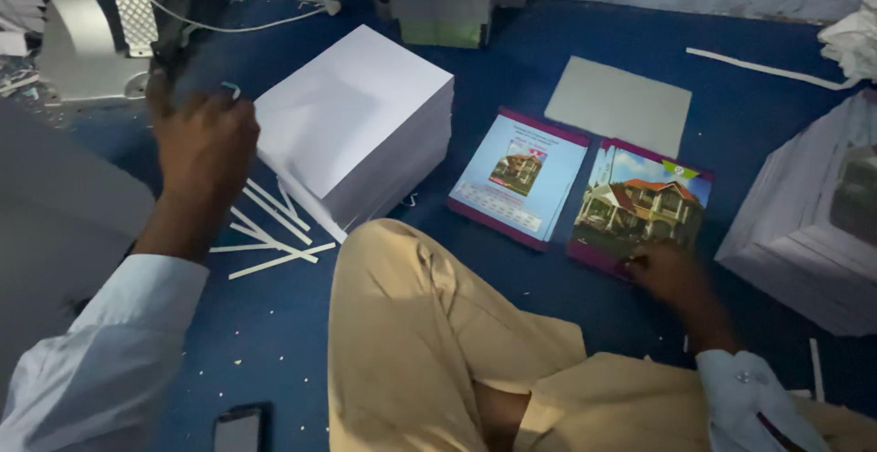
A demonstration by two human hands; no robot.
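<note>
Right, the person sits on the blue floor (pixel 548 324) with one knee in tan trousers (pixel 411 324) raised between the arms. The right hand (pixel 671 274) is down at the near edge of the house-picture cover (pixel 639 201), a purple-bordered printed sheet that looks to top a small stack. The fingers are curled and pressing on its lower edge, though the blur keeps me from telling whether they pinch it or only rest there. Pressing that corner would hold the stack square, I'd say.

Just left of it, nearly touching, lies a second purple-bordered cover (pixel 519 176) with a pale blue face and a smaller house photo — laid side by side, probably so both stay within the same arm's reach.

The left hand (pixel 203 146) is raised out to the far left, beside the near corner of the white paper ream (pixel 356 118), back of the hand to us, fingers bent loosely. It seems to hold something dark and blurred near the top; I cannot tell what, or how tightly.

Under that hand, thin white paper strips (pixel 274 233) lie scattered against the ream — offcuts, by the look. A grey board (pixel 619 105) lies flat beyond the covers, another white stack (pixel 804 233) sits at the right, and a dark phone (pixel 242 429) lies by the left sleeve.
</note>
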